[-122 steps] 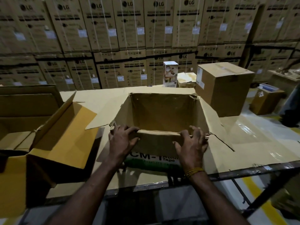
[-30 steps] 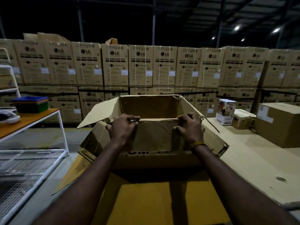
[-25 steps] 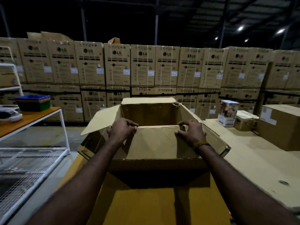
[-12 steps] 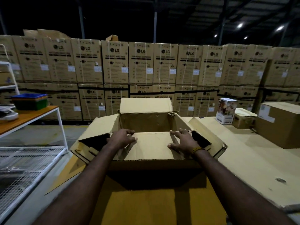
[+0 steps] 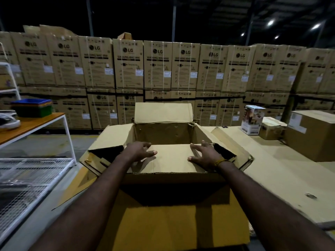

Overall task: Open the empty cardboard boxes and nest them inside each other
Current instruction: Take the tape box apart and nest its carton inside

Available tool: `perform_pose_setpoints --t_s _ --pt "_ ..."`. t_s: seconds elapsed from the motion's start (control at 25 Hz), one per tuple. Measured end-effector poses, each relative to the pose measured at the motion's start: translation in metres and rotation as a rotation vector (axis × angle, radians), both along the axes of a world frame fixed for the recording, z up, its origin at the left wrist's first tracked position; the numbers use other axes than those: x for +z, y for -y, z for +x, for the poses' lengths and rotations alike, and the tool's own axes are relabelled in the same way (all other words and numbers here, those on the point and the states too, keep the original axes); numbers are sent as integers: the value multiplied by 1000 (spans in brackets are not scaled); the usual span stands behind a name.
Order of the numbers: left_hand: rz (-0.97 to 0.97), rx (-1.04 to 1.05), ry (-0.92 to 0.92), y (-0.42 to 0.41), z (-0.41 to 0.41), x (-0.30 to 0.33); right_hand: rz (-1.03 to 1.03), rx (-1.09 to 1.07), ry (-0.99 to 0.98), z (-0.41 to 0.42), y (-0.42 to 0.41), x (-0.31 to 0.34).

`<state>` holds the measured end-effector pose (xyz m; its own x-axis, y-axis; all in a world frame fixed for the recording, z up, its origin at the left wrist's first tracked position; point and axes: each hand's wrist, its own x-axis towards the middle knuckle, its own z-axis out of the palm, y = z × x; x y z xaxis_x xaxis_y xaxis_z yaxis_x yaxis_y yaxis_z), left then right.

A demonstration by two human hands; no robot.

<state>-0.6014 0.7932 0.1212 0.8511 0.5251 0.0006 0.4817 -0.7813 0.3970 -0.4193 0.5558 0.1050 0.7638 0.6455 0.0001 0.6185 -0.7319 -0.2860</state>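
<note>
An open brown cardboard box [image 5: 164, 132] sits in front of me, its far flap upright and its side flaps spread outward. It rests down inside a larger yellowish box [image 5: 174, 220] whose near flap lies toward me. The smaller box's near flap [image 5: 172, 158] is folded flat over its opening. My left hand [image 5: 138, 151] rests on that flap's left part, fingers spread. My right hand [image 5: 204, 154] rests on its right part, also with spread fingers. Neither hand grips anything.
A closed cardboard box [image 5: 311, 134], a small printed carton [image 5: 252, 122] and a small brown box [image 5: 272, 130] stand on the cardboard-covered table [image 5: 282, 178] at right. A white wire rack [image 5: 27, 182] and an orange-topped table [image 5: 30, 124] with stacked bins stand left. A wall of cartons fills the back.
I lifted the smaller box from the table and set it down into the larger yellowish box. My hands let go of the near flap's edge and now press it flat.
</note>
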Motion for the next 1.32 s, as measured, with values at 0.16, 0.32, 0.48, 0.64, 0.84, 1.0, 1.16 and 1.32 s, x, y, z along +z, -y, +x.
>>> perform_pose_setpoints --t_s 0.16,0.32,0.48,0.64,0.84,1.0,1.16,1.32 --pt "8 70 136 -14 0 11 331 -164 34 10 5 15" --pt "-155 5 100 -14 -2 28 278 -60 -188 7 9 43" --pt "-199 -69 -106 -5 -7 23 -63 5 -186 -8 13 38" --pt "-121 -74 -232 17 -6 19 -194 35 -148 -25 16 35" --pt "18 27 -231 37 -2 0 -190 65 -99 -44 22 24" --pt "-223 60 -191 39 -6 17 -116 74 -72 -54 30 21" --pt "-71 94 -231 58 -1 19 -100 53 -10 -55 37 11" --pt "52 32 -172 97 12 1 -83 49 85 -55 46 7"
